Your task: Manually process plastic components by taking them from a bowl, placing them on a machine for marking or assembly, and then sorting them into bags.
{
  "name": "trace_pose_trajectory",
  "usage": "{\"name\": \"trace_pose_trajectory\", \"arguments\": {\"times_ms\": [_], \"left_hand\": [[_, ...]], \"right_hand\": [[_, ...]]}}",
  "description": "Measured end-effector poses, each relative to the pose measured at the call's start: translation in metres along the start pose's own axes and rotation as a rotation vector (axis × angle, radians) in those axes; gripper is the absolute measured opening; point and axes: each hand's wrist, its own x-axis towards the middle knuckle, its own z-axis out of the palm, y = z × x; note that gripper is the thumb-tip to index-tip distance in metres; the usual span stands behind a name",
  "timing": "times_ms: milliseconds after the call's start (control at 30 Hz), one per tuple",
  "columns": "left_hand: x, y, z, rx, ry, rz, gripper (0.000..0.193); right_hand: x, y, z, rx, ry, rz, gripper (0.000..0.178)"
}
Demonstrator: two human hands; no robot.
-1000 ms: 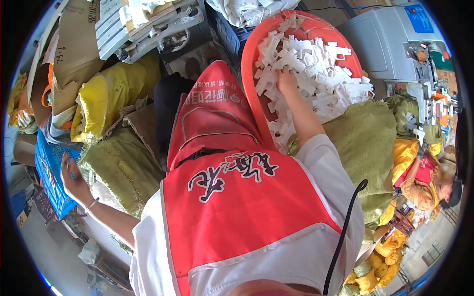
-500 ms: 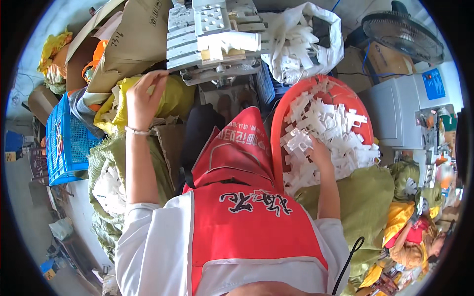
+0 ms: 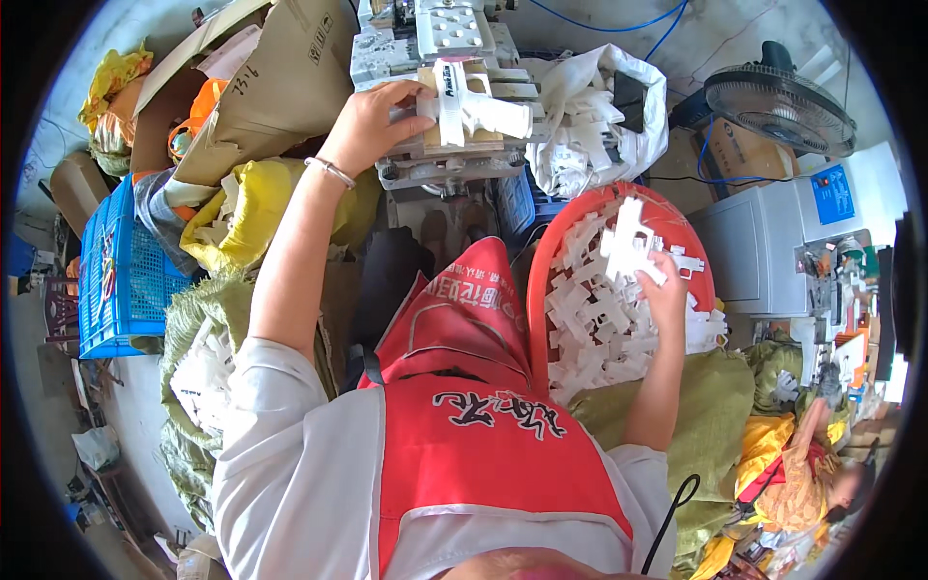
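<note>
A white plastic toy pistol piece (image 3: 469, 108) with a dark mark on it lies on a fixture of the slotted metal machine bed (image 3: 440, 159) ahead of me. My left hand (image 3: 382, 118) reaches there, thumb and fingers closed around the piece's left end. Over the large red basin (image 3: 538, 290), my right hand (image 3: 664, 288) grips another white toy pistol piece (image 3: 628, 240), lifted above the heap. Many similar white pieces (image 3: 585, 314) fill the basin in a jumble.
A white sack (image 3: 655, 121) of white pieces stands right of the machine. Cardboard box (image 3: 261, 106), yellow sack (image 3: 261, 203), blue crate (image 3: 130, 275) and green woven sack (image 3: 208, 319) line the left. A fan (image 3: 783, 101) and a co-worker (image 3: 802, 483) are at right.
My left hand has moved forward and right onto the piece on the machine. My right hand has raised a piece from the basin. A dark mark now shows on the machine's piece.
</note>
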Motion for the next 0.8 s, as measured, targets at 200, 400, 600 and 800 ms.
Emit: {"name": "trace_pose_trajectory", "arguments": {"times_ms": [200, 400, 600, 800], "left_hand": [[-0.003, 0.006, -0.011, -0.180, 0.126, -0.139, 0.031], [-0.047, -0.015, -0.034, -0.486, 0.380, -0.335, 0.027], [-0.108, -0.018, -0.069, -0.464, 0.428, -0.383, 0.030], [-0.131, -0.012, -0.078, -0.510, 0.546, -0.457, 0.031]], "right_hand": [[0.051, -0.050, 0.010, 0.567, 0.171, -0.068, 0.031], [0.098, -0.162, 0.065, 0.979, 0.043, -0.438, 0.027], [0.100, -0.208, 0.044, 0.835, -0.013, -0.562, 0.022], [0.113, -0.210, 0.111, 0.774, 0.024, -0.707, 0.026]]}}
